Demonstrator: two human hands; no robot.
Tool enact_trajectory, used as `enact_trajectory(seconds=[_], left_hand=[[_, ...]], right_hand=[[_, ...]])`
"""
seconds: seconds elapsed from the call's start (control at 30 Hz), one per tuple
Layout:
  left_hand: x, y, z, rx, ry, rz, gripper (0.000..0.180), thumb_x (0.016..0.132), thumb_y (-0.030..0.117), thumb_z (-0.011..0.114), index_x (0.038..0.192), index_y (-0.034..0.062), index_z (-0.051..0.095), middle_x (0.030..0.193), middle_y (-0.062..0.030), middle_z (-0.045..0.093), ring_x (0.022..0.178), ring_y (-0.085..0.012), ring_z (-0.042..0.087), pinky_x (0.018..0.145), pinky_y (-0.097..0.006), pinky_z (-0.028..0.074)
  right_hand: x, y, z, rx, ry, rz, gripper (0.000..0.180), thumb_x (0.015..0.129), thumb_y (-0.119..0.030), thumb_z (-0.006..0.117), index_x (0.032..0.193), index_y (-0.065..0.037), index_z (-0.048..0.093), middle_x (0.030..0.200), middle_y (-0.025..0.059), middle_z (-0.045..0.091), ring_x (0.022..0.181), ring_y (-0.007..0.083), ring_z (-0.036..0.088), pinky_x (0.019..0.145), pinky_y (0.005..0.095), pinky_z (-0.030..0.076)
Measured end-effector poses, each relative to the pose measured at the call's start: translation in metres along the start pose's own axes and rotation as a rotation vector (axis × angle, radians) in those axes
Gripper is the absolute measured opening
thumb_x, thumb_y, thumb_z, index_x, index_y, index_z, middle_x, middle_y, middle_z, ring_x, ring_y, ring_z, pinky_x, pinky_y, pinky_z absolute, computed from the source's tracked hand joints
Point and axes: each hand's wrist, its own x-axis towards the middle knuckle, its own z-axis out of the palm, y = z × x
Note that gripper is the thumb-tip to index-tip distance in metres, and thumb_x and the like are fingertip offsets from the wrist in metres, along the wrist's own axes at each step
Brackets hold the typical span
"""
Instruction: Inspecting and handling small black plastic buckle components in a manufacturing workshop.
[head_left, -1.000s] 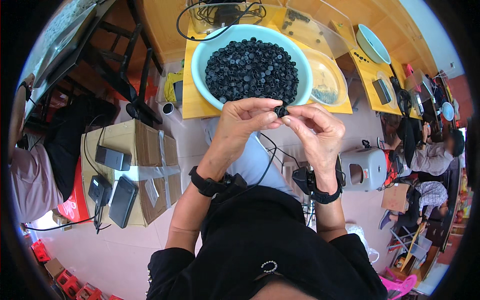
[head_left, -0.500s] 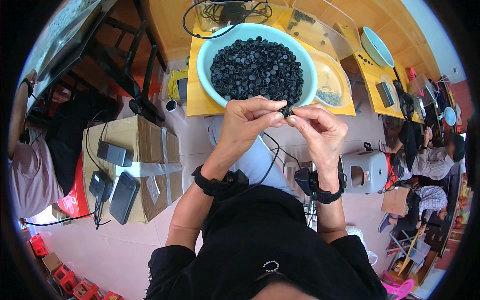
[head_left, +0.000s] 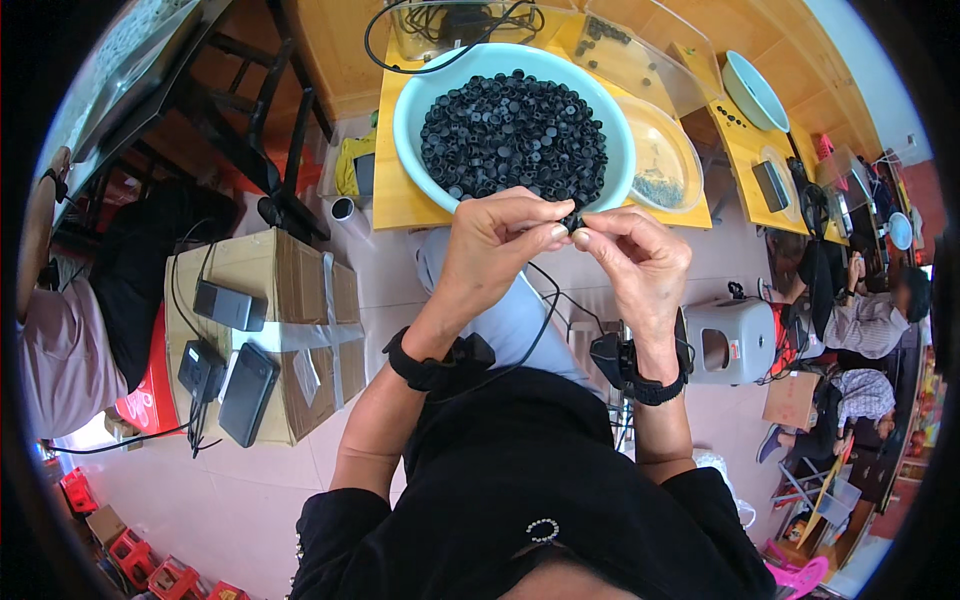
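Note:
My left hand (head_left: 500, 245) and my right hand (head_left: 640, 260) meet in front of me, fingertips pinching one small black round part (head_left: 573, 221) between them. Just beyond the fingers stands a light blue basin (head_left: 412, 110) heaped with several black round parts (head_left: 515, 135) of the same kind, on a yellow table (head_left: 395, 190). Both wrists carry black bands with a small device. A thin black cable runs between the wrists over my lap.
A clear bowl (head_left: 665, 165) with small dark bits stands right of the basin. A cardboard box (head_left: 290, 330) at my left carries phones and power banks. A white machine (head_left: 735, 340) stands at my right. Other people sit at the left edge and far right.
Both hands stay joined on the small black part, fingers working it slightly. The view has shifted a little, bringing the basin nearer the top.

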Motion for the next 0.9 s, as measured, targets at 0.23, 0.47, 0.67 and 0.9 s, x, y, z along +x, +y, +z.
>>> enact_trajectory(seconds=[0.23,0.47,0.67,0.9], left_hand=[[-0.001,0.000,0.004,0.030,0.021,0.019,0.020,0.078,-0.008,0.060,0.097,-0.0052,0.064,0.085,-0.0082,0.060,0.077,-0.0121,0.061,0.069,-0.021,0.052],[-0.002,0.001,0.004,0.096,0.005,0.031,0.020,0.077,-0.008,0.060,0.097,-0.0049,0.064,0.082,-0.0078,0.061,0.075,-0.0106,0.061,0.066,-0.021,0.051],[-0.003,0.002,0.007,0.089,0.027,0.028,0.021,0.078,-0.007,0.060,0.099,-0.0042,0.064,0.083,-0.0070,0.062,0.075,-0.0098,0.060,0.066,-0.020,0.050],[-0.005,0.000,0.006,0.032,0.055,-0.008,0.023,0.078,-0.006,0.061,0.101,-0.0034,0.064,0.086,-0.0060,0.063,0.077,-0.0088,0.060,0.067,-0.019,0.049]], right_hand=[[-0.004,0.001,0.002,0.161,0.026,0.098,0.013,0.073,0.006,0.067,0.086,0.004,0.065,0.082,0.0070,0.062,0.072,0.0103,0.061,0.062,0.0203,0.049],[-0.004,-0.003,-0.003,0.285,-0.029,0.252,0.014,0.074,0.007,0.066,0.088,0.005,0.064,0.083,0.0072,0.062,0.074,0.0112,0.062,0.065,0.0205,0.050],[-0.007,-0.005,0.002,0.174,0.050,0.126,0.015,0.073,0.006,0.067,0.087,0.004,0.065,0.084,0.0070,0.062,0.073,0.0102,0.061,0.064,0.0202,0.049],[-0.008,-0.005,0.006,0.086,0.084,0.057,0.013,0.072,0.004,0.069,0.085,0.003,0.065,0.081,0.0059,0.062,0.070,0.0091,0.059,0.060,0.0198,0.047]])
